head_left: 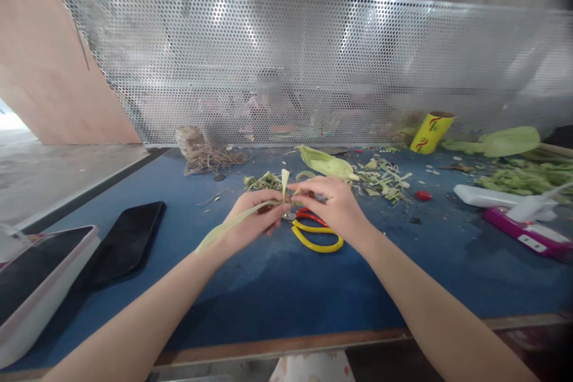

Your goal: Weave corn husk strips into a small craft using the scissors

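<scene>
Both my hands meet over the blue table top (268,286). My left hand (253,218) is closed on a long pale green leaf strip (226,227) that trails back toward my left wrist. My right hand (335,206) pinches the same strip near its folded end, where a short tip (285,182) sticks up between my fingers. Yellow-handled scissors (316,234) lie on the table just under and between my hands.
A black phone (128,242) and a tablet in a white case (36,280) lie at the left. Twine (210,158), green leaves (324,162), leaf scraps (380,179), a yellow roll (432,131) and a pink-and-white tool (523,221) lie behind and right. A perforated metal screen (313,65) backs the table.
</scene>
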The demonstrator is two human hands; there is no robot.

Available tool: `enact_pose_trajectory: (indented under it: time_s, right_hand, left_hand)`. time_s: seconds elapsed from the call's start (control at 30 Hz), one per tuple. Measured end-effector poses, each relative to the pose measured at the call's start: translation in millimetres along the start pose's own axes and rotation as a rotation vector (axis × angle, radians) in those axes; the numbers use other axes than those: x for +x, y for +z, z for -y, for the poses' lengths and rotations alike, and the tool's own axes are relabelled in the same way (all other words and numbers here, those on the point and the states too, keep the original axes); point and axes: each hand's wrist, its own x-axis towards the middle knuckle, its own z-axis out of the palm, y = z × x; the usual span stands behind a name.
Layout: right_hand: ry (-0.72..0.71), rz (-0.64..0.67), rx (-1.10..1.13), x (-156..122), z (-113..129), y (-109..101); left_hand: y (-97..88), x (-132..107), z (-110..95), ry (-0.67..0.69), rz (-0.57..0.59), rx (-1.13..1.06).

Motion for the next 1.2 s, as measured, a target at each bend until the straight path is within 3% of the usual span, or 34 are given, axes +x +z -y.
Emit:
enact_pose_trajectory:
  time_s: [0.17, 0.27, 0.4, 0.5, 0.7, 0.83, 0.93, 1.03, 1.2]
  right_hand:
    - [0.226, 0.013, 0.159, -1.9, 1.6, 3.4]
    - [0.249, 0.063, 0.230, -1.8, 3.0, 1.4]
    - [0.083, 0.205, 0.275, -1.7, 4.1, -6.9]
    - [-0.100, 0.209, 0.189, -1.3, 2.6, -14.0]
    - [-0.144, 0.324, 0.259, 0.0, -1.3, -17.2]
    - [-0.298, 0.254, 0.178, 0.3, -1.6, -15.5]
    - [-0.346, 0.142, -0.017, 0.2, -1.0, -16.2]
    - [-0.349, 0.090, -0.180, 0.2, -0.7, -14.8]
    - [-0.213, 0.125, -0.075, -0.9, 2.0, -6.4]
  left_hand:
    - [0.7, -0.9, -0.5, 0.011, 0.007, 0.014]
    - [1.2, -1.8, -3.3, -0.023, -0.010, -0.036]
    - [-0.2, -2.1, -5.5, -0.083, -0.019, -0.263]
    - [-2.1, -1.8, -5.3, -0.133, 0.038, -0.388]
    - [-5.8, -1.0, -4.5, -0.210, 0.120, -0.526]
    - [-4.1, -1.9, -6.3, -0.222, 0.155, -0.469]
    - [-1.9, -3.4, -6.3, -0.184, 0.157, -0.312]
    - [-1.0, -5.1, -4.5, -0.090, 0.182, -0.048]
    - [-1.3, -7.1, -4.6, 0.034, 0.254, 0.188]
